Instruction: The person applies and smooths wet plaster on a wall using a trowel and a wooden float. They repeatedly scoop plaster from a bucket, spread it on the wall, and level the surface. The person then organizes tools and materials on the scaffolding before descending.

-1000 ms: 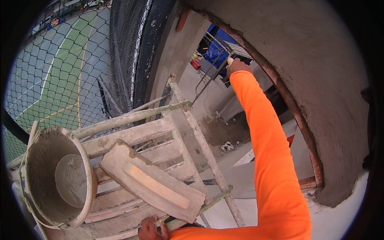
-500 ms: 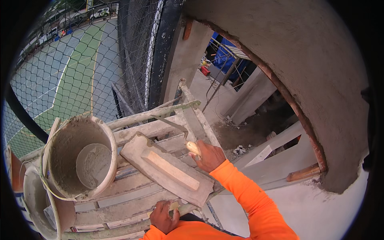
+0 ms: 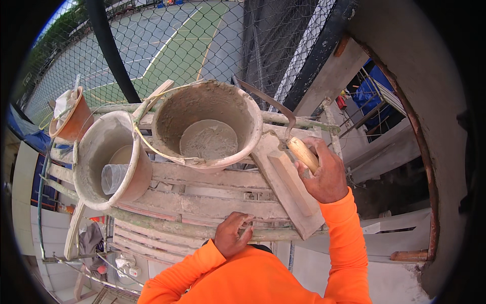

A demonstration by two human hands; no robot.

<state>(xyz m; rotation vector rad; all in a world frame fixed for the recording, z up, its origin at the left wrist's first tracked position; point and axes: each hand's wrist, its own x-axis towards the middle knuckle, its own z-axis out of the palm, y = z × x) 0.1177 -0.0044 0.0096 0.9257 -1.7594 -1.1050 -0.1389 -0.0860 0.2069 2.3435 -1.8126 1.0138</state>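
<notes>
Trowel (image 3: 291,121), its handle clamped in the fingers of the right hand (image 3: 325,175), is over the plastering float (image 3: 288,180), left hand (image 3: 233,234) curled by the bamboo pole (image 3: 276,234), grip indeterminable; careless leftward swing could strike the mortar bucket (image 3: 207,101)

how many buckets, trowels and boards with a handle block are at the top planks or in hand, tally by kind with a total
Buckets: 3 (large bucket with grey mix, middle bucket, small orange bucket)
Trowels: 1 (wooden-handled trowel, in the right hand)
Boards with a handle block: 1 (flat board)
Total: 5
</notes>
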